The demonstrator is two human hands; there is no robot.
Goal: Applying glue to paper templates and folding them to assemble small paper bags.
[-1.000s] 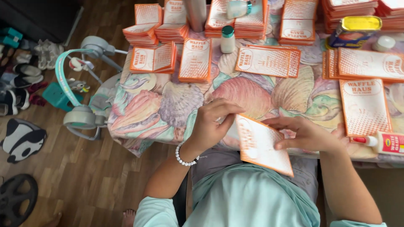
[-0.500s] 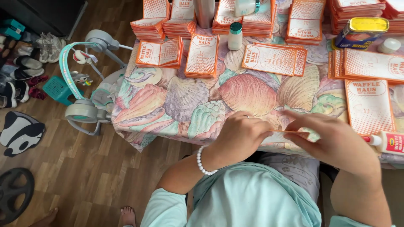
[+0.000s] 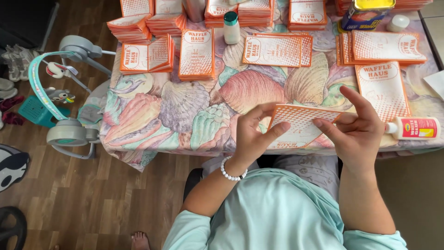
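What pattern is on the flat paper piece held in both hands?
Orange dots on white with an orange border, on the flat paper piece, seen in the head view.

Shell-print table (image 3: 185,111) w/ paper stacks (image 3: 196,53)

Card (image 3: 298,125) held between left hand (image 3: 252,134) and right hand (image 3: 356,132), above near table edge (image 3: 152,139). Glue bottle (image 3: 414,128) lying just right of right hand. Card stacks (image 3: 196,53) along far side; small bottle (image 3: 231,27) among them. Baby swing (image 3: 64,88) on floor left of table.

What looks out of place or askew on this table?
The white glue bottle with a red label lies on its side at the table's right edge, beside the right hand. Otherwise the orange-and-white printed paper bags sit in fairly tidy stacks; no spills visible.
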